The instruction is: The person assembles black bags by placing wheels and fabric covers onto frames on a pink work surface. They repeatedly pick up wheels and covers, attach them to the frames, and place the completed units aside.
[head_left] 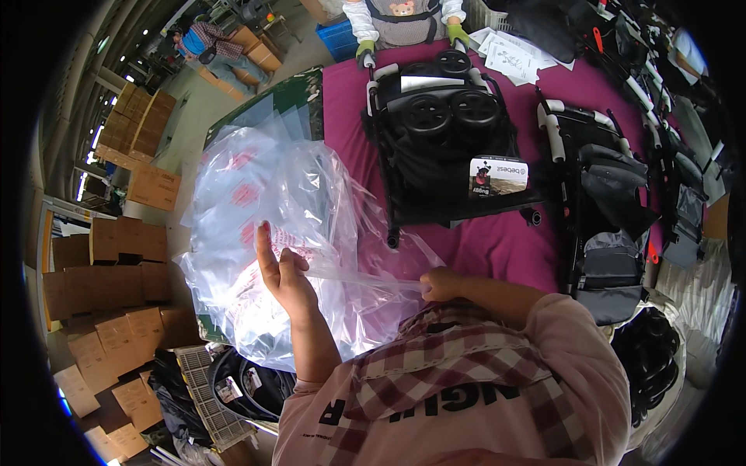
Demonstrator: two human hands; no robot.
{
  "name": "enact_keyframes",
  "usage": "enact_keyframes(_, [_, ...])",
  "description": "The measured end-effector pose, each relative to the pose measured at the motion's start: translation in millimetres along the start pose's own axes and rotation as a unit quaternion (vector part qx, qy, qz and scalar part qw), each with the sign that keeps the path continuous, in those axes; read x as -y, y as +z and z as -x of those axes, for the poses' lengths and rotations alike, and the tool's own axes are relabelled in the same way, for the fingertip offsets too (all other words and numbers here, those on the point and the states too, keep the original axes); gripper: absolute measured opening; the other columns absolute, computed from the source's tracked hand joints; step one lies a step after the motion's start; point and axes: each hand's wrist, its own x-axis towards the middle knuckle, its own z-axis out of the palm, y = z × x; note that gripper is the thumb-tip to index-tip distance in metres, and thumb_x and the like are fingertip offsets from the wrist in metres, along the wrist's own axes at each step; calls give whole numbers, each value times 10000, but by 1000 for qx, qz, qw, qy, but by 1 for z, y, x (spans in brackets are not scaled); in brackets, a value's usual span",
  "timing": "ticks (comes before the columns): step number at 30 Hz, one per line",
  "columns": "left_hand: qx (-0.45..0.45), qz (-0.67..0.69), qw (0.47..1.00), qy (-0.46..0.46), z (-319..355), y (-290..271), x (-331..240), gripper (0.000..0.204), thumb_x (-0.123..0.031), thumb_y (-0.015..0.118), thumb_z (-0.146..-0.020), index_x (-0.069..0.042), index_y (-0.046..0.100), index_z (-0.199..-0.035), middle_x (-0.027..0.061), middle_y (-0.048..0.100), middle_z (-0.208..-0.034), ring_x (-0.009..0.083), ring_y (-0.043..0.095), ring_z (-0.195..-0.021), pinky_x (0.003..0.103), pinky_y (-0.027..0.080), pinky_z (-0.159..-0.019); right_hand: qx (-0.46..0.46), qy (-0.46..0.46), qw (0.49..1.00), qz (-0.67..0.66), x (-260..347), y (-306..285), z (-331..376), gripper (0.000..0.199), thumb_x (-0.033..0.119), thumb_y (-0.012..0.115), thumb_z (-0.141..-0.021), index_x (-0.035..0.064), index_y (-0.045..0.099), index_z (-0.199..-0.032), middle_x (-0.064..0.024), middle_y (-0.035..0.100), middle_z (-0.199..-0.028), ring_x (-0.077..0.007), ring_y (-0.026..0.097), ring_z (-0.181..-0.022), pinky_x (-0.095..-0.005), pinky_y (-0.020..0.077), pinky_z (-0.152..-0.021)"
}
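Observation:
A clear plastic bag (342, 272) with red print is drawn between my two hands, over a pile of similar bags. My left hand (286, 273) has its index finger pointing up and the other fingers curled in at the bag's edge. My right hand (441, 284) is closed in a fist on the other end of that edge. Beyond the right hand, a folded black stroller (451, 147) lies on the purple cloth (489, 252), wheels up, with a picture card on it.
Across the table, a co-worker's green-gloved hands (458, 36) touch the stroller's frame. More folded strollers (606, 179) line the right side. Paper sheets (513, 56) lie at the far edge. Cardboard boxes (116, 272) are stacked at left; a crate (210, 396) stands lower left.

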Motion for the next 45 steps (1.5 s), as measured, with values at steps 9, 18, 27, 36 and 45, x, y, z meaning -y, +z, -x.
enact_keyframes(9, [46, -14, 999, 4, 29, -46, -40, 489, 12, 429, -893, 18, 441, -1381, 155, 469, -1431, 13, 416, -527, 173, 355, -473, 213, -73, 967, 121, 87, -45, -28, 607, 539, 732, -725, 49, 662, -1075, -172, 670, -1061, -311, 625, -1041, -398, 503, -867])
enact_keyframes(18, [-183, -132, 963, 145, 90, -157, -111, 445, 45, 421, -855, 46, 556, -1279, 152, 650, -1154, 10, 345, -493, 153, 344, -485, -159, -248, 925, -240, 222, -145, -141, 648, 326, 702, -857, 39, 422, -1367, -183, 536, -1332, -283, 554, -1183, -358, 433, -1002])
enact_keyframes(27, [-369, -207, 792, 441, 78, -87, -191, 500, 52, 422, -812, 29, 559, -1292, 159, 565, -1296, 93, 574, -745, 160, 452, -606, 363, -373, 847, -108, 286, -96, -87, 631, 337, 715, -848, 45, 474, -1352, -138, 601, -1255, -227, 594, -1105, -347, 462, -943])
enact_keyframes(36, [116, -132, 968, -178, 39, -54, 42, 658, 96, 419, -787, 56, 324, -1437, 172, 476, -1399, 116, 561, -627, 251, 479, -584, -147, -225, 902, -338, 140, -68, -108, 712, 408, 572, -939, 4, 298, -1458, -204, 351, -1470, -293, 369, -1356, -375, 343, -1088])
enact_keyframes(45, [49, 65, 987, -139, 15, -6, 26, 544, 41, 430, -860, 36, 385, -1402, 139, 493, -1377, 84, 484, -600, 231, 424, -557, 212, -113, 963, -122, 87, 17, -3, 296, 332, 674, -825, 39, 677, -870, -96, 685, -797, -232, 634, -725, -378, 487, -702])
